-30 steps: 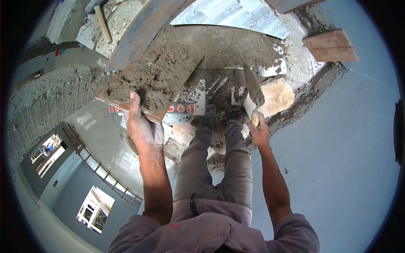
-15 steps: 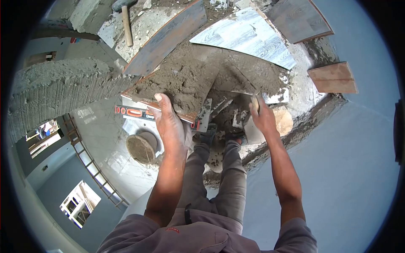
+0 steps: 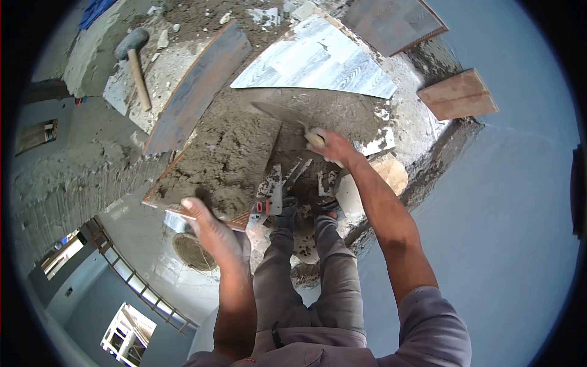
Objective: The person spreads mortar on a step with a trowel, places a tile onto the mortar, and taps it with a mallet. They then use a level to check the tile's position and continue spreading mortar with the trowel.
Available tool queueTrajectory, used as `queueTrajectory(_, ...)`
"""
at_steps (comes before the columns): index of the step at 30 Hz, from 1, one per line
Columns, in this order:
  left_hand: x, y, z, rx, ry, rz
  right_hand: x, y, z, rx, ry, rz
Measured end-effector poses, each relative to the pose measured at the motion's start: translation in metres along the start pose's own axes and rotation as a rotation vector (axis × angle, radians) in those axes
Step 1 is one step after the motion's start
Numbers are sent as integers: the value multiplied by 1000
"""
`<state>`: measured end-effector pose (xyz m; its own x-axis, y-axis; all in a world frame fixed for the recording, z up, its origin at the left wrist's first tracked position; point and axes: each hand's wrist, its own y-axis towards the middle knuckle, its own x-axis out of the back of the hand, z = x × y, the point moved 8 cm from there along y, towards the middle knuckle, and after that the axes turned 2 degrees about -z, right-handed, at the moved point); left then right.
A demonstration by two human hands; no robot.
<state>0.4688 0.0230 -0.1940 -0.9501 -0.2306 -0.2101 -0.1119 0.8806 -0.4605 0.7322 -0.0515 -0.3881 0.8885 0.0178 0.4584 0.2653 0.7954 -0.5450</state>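
My left hand [image 3: 215, 237] grips the near edge of a tile [image 3: 239, 224], thumb on top and fingers underneath. Wet mortar [image 3: 223, 153] is spread over its upper face in a thick, rough layer. My right hand [image 3: 337, 148] is closed around the handle of a trowel [image 3: 282, 114], whose blade points left just past the tile's far right corner. Below the blade lies a bed of mortar [image 3: 342, 110]. Part of a spirit level [image 3: 262, 207] with a red end shows beside the tile, mostly hidden by it.
A wood-patterned tile [image 3: 318, 61] and a curved-looking grey tile [image 3: 199, 92] lie beyond the mortar. A mallet [image 3: 136, 61] rests at upper left. A brown tile piece [image 3: 458, 96] leans against the blue wall [image 3: 489, 202]. A bucket [image 3: 192, 251] stands beneath my left hand; a ladder [image 3: 140, 275] is further left.
The tile and my left hand have come closer to my body and left. My right hand has moved left, and the trowel blade now shows clearly. The whole view has shifted.
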Motion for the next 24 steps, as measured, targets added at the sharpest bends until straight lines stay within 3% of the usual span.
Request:
queueTrajectory(1,-3,-2,-4,-13,8,-6,-8,7,3,-103,73,146)
queueTrajectory(2,-2,-2,-2,-1,17,-4,-14,25,-7,-117,79,146)
queueTrajectory(4,1,0,-3,-22,65,-41,-2,61,-3,286,-205,-174)
queueTrajectory(8,-9,-5,-9,-54,70,-100,30,73,-17,308,-370,-397)
queueTrajectory(10,-13,-7,-11,-52,57,-102,92,53,-40,138,-193,-749)
queueTrajectory(13,-11,-4,-8,-52,5,-66,155,45,-131,-403,-45,-885)
queueTrajectory(14,-11,-4,-9,-58,2,-59,159,46,-190,-565,193,-1089)
queueTrajectory(15,-13,-4,-9,-63,-3,-50,170,49,-197,-560,200,-1084)
queueTrajectory(17,-13,-7,-10,-62,18,-56,146,61,-227,-736,1011,-880)
queueTrajectory(18,-12,-8,-10,-50,45,-80,147,65,-227,-734,1020,-876)
queueTrajectory(20,-18,-14,-14,-44,117,-146,149,82,-218,-456,1318,-900)
queueTrajectory(24,-19,-9,-14,-67,125,-120,144,82,-200,-295,1607,-839)
